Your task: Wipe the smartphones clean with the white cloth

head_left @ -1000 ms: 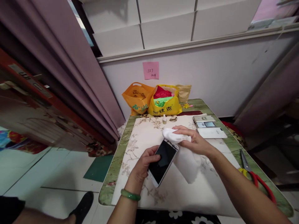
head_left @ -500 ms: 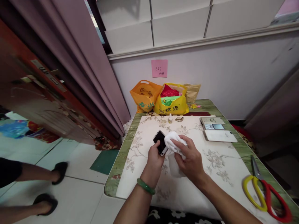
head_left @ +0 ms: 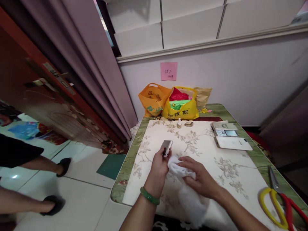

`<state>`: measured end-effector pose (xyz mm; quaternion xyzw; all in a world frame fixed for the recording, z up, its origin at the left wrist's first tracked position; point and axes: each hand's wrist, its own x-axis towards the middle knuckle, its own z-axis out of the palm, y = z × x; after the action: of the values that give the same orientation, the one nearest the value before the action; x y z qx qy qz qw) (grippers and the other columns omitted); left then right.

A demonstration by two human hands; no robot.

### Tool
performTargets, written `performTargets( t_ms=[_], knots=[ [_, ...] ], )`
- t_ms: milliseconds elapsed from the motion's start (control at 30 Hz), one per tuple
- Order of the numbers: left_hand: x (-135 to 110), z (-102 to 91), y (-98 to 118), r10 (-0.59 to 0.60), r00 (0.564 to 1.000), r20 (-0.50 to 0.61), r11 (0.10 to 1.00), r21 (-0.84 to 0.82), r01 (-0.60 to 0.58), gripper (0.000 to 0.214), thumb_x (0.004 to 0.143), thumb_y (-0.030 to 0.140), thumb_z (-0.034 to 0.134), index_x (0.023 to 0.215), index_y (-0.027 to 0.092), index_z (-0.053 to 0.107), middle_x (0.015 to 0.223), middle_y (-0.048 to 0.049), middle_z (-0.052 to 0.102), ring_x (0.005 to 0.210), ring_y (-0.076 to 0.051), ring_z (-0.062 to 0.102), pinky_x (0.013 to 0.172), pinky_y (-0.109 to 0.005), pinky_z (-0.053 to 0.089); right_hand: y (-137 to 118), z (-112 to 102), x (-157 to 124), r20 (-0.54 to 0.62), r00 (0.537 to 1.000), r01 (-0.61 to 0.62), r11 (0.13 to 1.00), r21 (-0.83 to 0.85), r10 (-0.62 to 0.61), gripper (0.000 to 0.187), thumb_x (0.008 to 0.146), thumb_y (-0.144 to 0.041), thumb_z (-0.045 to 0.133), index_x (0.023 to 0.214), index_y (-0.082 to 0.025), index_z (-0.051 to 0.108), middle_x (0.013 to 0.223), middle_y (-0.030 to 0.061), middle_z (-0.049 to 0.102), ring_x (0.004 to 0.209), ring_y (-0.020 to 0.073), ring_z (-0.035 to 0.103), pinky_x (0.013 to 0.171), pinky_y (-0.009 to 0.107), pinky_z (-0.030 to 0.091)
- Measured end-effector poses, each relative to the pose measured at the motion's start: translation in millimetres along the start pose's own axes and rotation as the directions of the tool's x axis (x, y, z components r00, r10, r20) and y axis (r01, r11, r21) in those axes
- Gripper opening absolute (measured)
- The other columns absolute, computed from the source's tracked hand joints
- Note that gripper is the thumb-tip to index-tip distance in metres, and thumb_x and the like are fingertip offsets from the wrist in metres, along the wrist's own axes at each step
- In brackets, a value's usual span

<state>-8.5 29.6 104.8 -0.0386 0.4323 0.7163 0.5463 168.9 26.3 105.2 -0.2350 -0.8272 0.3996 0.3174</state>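
Note:
A dark-screened phone [head_left: 166, 147] with pale edges is gripped in my left hand [head_left: 159, 164], which wears a green bangle. My right hand [head_left: 201, 178] bunches a white cloth [head_left: 179, 168], and the cloth's loose end hangs down over the near part of the table. The bunched cloth is close to the phone's lower end; whether they touch is hard to tell. Both hands are above a white floral sheet [head_left: 192, 141] covering the table.
Phones lie in a row, the nearest a white phone [head_left: 234, 143]. Large scissors [head_left: 276, 195] rest at the right edge. A small bottle [head_left: 179, 123] stands farther back, before an orange bag [head_left: 154, 101] and a yellow bag [head_left: 181, 107]. Another person's legs [head_left: 45, 165] are at left.
The phone has tilted in my left hand, showing its edge. My right hand has drawn the cloth down off the screen, and its loose end now swings lower. The person at left has shifted.

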Motion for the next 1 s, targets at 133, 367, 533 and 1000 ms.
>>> performTargets(
  t_ms=[133,367,533,1000],
  knots=[
    [-8.4,4.2,6.9,0.040,0.995,-0.090,0.996,-0.077,-0.047,0.018,0.082,0.009,0.059,0.099,0.015,0.061,0.084,-0.0049,0.071,0.071,-0.013,0.067,0.066,-0.024,0.055,4.6,-47.6,11.0,-0.040,0.983,-0.178,0.981,0.079,0.182,0.037,0.079,-0.026,0.059,0.114,-0.022,0.065,0.117,0.0071,0.064,0.106,0.0246,0.062,0.091,0.039,0.051],
    [-26.4,10.6,-4.5,0.225,0.974,-0.040,0.970,0.105,-0.220,0.022,0.074,0.021,0.073,0.091,0.018,0.060,0.078,-0.0008,0.070,0.067,-0.015,0.067,0.063,-0.026,0.052,-1.6,-21.4,25.6,-0.327,0.939,-0.078,0.864,-0.497,-0.104,0.050,0.074,-0.015,0.058,0.122,-0.028,0.061,0.131,0.0070,0.053,0.113,0.0249,0.056,0.089,0.037,0.051],
    [-26.9,-1.6,-6.3,0.294,0.947,0.127,0.933,0.179,-0.313,0.034,0.072,0.025,0.076,0.101,0.017,0.062,0.090,-0.0028,0.073,0.077,-0.015,0.068,0.072,-0.025,0.052,13.9,-9.5,20.6,-0.240,0.971,-0.199,0.638,-0.744,0.022,0.045,0.072,-0.009,0.058,0.111,-0.030,0.065,0.125,0.0090,0.058,0.093,0.0251,0.061,0.067,0.033,0.050],
    [-29.7,7.2,7.2,0.139,0.989,0.044,0.982,0.119,-0.144,0.032,0.075,0.019,0.070,0.107,0.019,0.065,0.090,-0.0041,0.075,0.085,-0.021,0.072,0.083,-0.036,0.056,51.1,-2.7,28.0,-0.159,0.650,-0.549,0.604,0.578,0.743,0.064,0.076,-0.043,0.060,0.132,-0.018,0.044,0.082,0.0035,0.068,0.064,0.0202,0.064,0.057,0.032,0.052]
  ],
)
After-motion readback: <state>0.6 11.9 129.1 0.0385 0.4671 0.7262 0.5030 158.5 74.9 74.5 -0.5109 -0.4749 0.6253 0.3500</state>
